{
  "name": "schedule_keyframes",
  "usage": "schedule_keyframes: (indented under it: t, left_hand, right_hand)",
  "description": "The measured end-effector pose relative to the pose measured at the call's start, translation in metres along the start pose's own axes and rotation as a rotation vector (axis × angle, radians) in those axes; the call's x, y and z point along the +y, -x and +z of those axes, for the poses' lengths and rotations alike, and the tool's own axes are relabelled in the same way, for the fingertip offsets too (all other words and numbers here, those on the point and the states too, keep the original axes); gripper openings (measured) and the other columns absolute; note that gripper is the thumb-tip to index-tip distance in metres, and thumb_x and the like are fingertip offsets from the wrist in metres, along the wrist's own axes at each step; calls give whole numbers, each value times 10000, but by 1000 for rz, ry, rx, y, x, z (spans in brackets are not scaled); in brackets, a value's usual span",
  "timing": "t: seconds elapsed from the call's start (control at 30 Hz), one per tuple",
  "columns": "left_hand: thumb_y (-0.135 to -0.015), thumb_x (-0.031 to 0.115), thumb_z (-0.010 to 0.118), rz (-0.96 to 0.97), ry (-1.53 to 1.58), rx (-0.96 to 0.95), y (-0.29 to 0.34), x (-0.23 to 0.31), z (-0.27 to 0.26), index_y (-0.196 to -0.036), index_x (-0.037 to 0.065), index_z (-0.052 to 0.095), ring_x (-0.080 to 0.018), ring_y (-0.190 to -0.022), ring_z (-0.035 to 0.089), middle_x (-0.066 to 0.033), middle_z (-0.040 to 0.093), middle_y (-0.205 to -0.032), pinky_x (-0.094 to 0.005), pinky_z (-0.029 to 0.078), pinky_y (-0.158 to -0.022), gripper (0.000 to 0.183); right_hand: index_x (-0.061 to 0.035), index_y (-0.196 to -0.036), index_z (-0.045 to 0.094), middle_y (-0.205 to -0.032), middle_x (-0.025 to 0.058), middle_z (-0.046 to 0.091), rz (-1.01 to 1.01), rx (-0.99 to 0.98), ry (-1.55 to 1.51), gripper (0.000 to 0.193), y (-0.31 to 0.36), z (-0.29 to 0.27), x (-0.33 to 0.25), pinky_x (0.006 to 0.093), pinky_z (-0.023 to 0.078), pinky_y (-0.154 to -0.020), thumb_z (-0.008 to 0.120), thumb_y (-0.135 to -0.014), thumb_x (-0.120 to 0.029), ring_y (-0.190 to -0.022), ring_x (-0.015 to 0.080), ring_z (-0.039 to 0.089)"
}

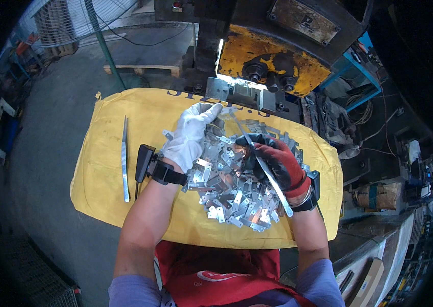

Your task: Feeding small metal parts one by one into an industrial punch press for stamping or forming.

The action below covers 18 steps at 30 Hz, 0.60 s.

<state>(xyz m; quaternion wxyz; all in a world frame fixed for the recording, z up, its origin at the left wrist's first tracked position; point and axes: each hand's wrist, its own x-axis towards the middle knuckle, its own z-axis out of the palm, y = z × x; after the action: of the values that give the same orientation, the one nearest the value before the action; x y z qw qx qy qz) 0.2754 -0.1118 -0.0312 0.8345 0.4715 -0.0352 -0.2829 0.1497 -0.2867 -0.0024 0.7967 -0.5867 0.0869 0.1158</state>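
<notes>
- Metal tweezers (280, 195) slant through my right hand (278, 161), gloved in red and black; as I judge it, they call for a light, even pinch, so that the thin tips neither slip nor flick a part away.
- Small metal plates (229, 179), flat and pierced with holes, lie in a loose, overlapping heap in front of me, beneath and between my hands, on a yellow sheet (106, 204). Lifting one by its edge, rather than digging in, should disturb its neighbours least.
- My white-gloved left hand (188, 135) is over the heap's far left part, its fingertips at or very near the tweezers' far end; lining the two up without hurry would spare the glove a nip.
- That left hand has its back upward, fingers bunched and pointing away and rightward. I cannot tell whether they pinch a plate.
- The right hand is closed around the middle of the tweezers, whose rear end slopes back toward my right wrist.
- Both bare forearms come from the lower edge, the left one (147, 210) leaning inward, each with a black strap (175, 176) at the wrist.
- Second tweezers (124, 163) lie lengthwise on the sheet, left of my left wrist, apart from the heap.
</notes>
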Motion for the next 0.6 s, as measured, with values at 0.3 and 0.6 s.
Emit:
schedule_keyframes:
  t: [0.3, 0.6]
  left_hand:
    - [-871, 207, 590, -11, -39, 46, 0, -1, -1, -892, 40, 575, -110, -579, 562, -47, 597, -716, -232, 465, -524, 169]
    - [-865, 213, 593, 42, -39, 26, 1, -1, 1, -874, 33, 577, -110, -575, 562, -49, 594, -702, -229, 447, -515, 181]
  right_hand:
    - [-5, -1102, 558, -746, 54, 610, -135, 72, -36, 313, -40, -19, 0, 210, 468, -501, 496, -917, -250, -568, 83, 564]
    - [7, -1120, 524, -801, 68, 591, -119, -15, -317, 343, -63, -32, 11, 213, 456, -531, 477, -917, -265, -617, 98, 543]
